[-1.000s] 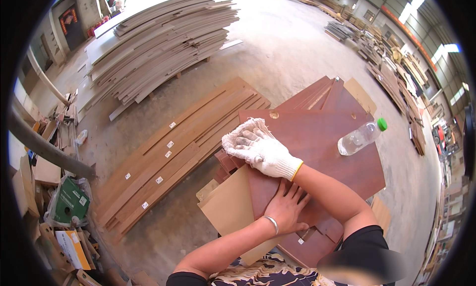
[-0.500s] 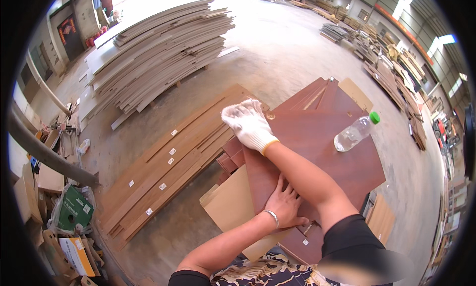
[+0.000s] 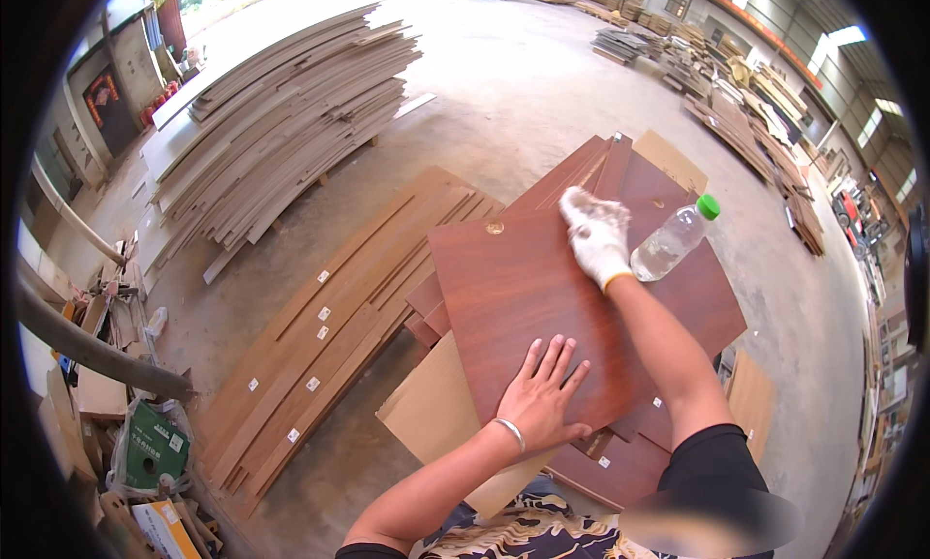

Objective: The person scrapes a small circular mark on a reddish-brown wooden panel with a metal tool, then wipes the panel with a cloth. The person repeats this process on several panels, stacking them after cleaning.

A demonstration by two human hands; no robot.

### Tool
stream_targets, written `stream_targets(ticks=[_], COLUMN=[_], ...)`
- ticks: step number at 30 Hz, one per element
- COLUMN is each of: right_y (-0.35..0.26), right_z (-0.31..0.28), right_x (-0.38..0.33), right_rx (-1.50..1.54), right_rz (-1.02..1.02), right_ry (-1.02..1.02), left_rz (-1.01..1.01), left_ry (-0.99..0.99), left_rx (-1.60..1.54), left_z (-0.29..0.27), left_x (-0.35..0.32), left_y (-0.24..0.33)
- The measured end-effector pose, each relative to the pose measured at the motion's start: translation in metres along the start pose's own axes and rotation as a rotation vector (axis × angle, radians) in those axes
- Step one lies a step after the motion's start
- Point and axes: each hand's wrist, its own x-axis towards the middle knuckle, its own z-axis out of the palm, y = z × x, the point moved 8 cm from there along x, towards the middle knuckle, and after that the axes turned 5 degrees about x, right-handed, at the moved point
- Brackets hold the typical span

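Note:
A reddish-brown wood panel (image 3: 523, 297) lies on top of a stack of similar boards in front of me. My left hand (image 3: 544, 392), bare and with a silver bangle at the wrist, rests flat on its near part with the fingers spread. Across the panel reaches my right arm; my right hand (image 3: 598, 239), in a white knit glove, touches the surface near its far edge. The gloved fingers are blurred, so whether they hold anything cannot be seen. Just right of the glove, a clear plastic bottle (image 3: 668, 244) with a green cap lies on its side.
Long brown planks (image 3: 329, 336) with white labels lie to the left. Behind them rises a tall stack of pale boards (image 3: 281, 123). A cardboard sheet (image 3: 426, 389) sticks out under the panel. A curved metal pipe (image 3: 107, 360) and a green box (image 3: 155, 445) are at far left.
My gloved right hand has swept rightward over the panel, from its far left corner to beside the bottle. My left hand stays on the near part, its fingers now more visible.

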Motion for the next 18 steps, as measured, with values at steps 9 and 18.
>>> stream_targets(ticks=[9, 18], right_y=[-0.233, -0.235], right_z=[-0.037, -0.037], right_x=[-0.093, -0.091], right_rx=[0.268, 0.238], right_rz=[-0.926, -0.926], right_ry=[0.188, -0.038], left_rz=[-0.055, 0.001], left_ry=[-0.089, 0.217], left_rx=[-0.077, -0.181], left_z=[-0.001, -0.004], left_x=[-0.007, -0.044], left_y=[-0.012, -0.007])
